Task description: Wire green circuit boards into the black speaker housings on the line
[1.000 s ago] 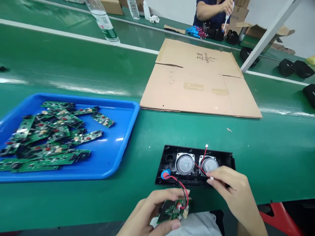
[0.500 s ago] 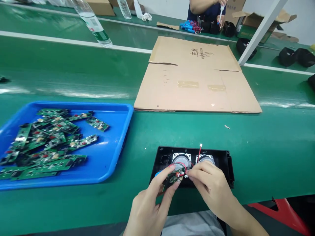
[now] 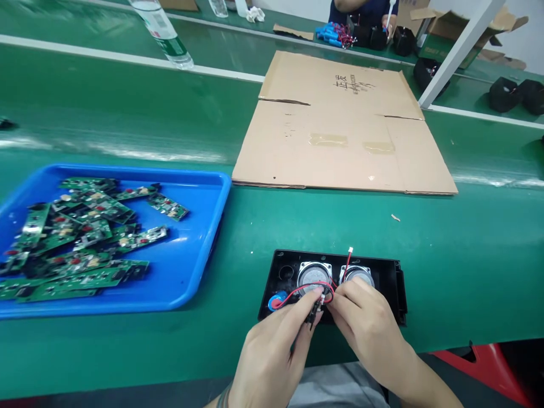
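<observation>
A black speaker housing point(image 3: 386, 283) lies near the table's front edge, with two round silver speakers, the left one point(image 3: 313, 275) and the right one point(image 3: 357, 273), set in it. My left hand point(image 3: 280, 340) pinches a small circuit board point(image 3: 313, 313), now seen nearly edge-on, over the housing's front. My right hand point(image 3: 369, 317) is closed at the board's end, where red and black wires point(image 3: 325, 286) meet; its fingertips hide what they grip. A blue cylinder point(image 3: 277, 300) sits at the housing's left. One red wire with a white plug point(image 3: 350, 250) sticks up between the speakers.
At the left stands a blue tray point(image 3: 178, 289) with several green circuit boards point(image 3: 85, 238). Flattened cardboard point(image 3: 340, 147) lies behind the housing. A bottle point(image 3: 164, 34) and a white post point(image 3: 461, 54) stand farther back. Across the table a person point(image 3: 361, 8) handles black parts.
My left hand has turned the circuit board from showing its face to nearly edge-on and moved slightly right. The blue cylinder and its wires are more exposed. The whole view has shifted slightly.
</observation>
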### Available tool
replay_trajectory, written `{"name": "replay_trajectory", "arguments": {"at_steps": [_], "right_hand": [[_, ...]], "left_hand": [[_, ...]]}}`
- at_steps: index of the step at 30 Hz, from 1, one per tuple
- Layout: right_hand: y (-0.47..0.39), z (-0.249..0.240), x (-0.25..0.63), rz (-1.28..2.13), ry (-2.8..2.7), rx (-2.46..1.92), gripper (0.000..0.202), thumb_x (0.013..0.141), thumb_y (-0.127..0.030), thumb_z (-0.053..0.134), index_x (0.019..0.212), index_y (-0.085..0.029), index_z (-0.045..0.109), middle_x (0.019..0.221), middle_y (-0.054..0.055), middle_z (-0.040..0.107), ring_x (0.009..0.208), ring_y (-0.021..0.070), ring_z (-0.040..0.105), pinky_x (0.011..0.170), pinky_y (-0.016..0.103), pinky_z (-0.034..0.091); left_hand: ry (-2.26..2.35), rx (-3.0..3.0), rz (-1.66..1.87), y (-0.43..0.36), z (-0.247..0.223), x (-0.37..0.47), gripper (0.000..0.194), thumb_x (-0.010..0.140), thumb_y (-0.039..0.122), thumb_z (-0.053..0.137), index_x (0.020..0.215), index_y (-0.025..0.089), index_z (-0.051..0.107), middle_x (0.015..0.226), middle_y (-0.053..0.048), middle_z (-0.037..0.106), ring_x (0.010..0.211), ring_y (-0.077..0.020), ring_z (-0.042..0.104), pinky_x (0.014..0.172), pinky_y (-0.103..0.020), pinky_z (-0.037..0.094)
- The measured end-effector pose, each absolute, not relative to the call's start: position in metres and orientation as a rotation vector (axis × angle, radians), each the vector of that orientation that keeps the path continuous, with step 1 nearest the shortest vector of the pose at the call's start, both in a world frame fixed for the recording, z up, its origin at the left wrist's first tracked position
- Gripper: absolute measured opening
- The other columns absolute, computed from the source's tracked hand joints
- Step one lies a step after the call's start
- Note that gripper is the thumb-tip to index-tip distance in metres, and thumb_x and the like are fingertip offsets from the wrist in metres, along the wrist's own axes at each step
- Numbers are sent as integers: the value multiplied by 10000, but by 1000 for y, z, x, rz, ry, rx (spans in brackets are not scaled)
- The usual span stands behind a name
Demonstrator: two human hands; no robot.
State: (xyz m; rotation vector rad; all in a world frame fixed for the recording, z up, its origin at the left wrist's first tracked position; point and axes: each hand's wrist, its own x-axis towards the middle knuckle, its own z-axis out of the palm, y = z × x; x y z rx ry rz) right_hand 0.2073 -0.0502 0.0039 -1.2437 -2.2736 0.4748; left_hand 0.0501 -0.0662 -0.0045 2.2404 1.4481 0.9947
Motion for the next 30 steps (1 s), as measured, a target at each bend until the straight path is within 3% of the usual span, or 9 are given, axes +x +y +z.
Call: {"name": "replay_trajectory", "arguments": {"at_steps": [3,8,14,18,21,25,30], "right_hand": [[-49,5,208,557,-2205,-1268,312,961,-178,346,761,-150,584,683,33,550,618,140,470,550,258,394],[-47,10,209,745,-2151,-1292,280,972,-234,320,971,-150,587,789,56,593,706,151,538,609,269,461],[-48,9,208,764,-2167,-1321,334,966,-201,290,885,-153,611,768,56,565,675,147,537,579,264,471],[-49,9,215,634,-2101,-1494,282,942,-335,397,1034,-191,622,946,82,539,619,117,550,532,244,481],[-44,10,220,480,-2049,-1589,331,937,-373,404,1129,-184,595,938,84,560,661,139,593,554,252,498],[-38,8,216,515,-1936,-1559,220,928,-244,411,987,-181,613,948,70,629,788,163,626,671,261,515],[-44,6,215,607,-1653,-1577,48,852,-168,518,873,-197,550,722,-2,625,603,116,595,521,198,473]], "left_hand": [[1383,2253,995,-65,-2,46,338,844,46,379,1114,190,522,862,-47,736,764,-152,708,662,-191,551],[1269,2202,964,-61,1,40,351,813,20,394,1070,223,521,851,-16,733,735,-128,706,660,-170,543],[1233,2205,980,-61,-2,38,344,805,12,388,1022,231,540,809,6,733,702,-117,706,654,-157,540],[1370,2111,965,-64,1,42,170,883,193,445,1027,237,524,799,7,737,645,-131,707,576,-156,542],[1527,1952,975,-67,5,47,171,896,361,455,993,235,518,715,17,716,492,-122,669,464,-161,519],[1637,1855,1086,-70,4,55,225,908,422,405,916,223,509,617,25,677,437,-120,644,419,-164,505],[1725,1903,1096,-71,-1,56,221,891,420,450,931,207,492,626,11,683,468,-136,663,376,-156,487]]}}
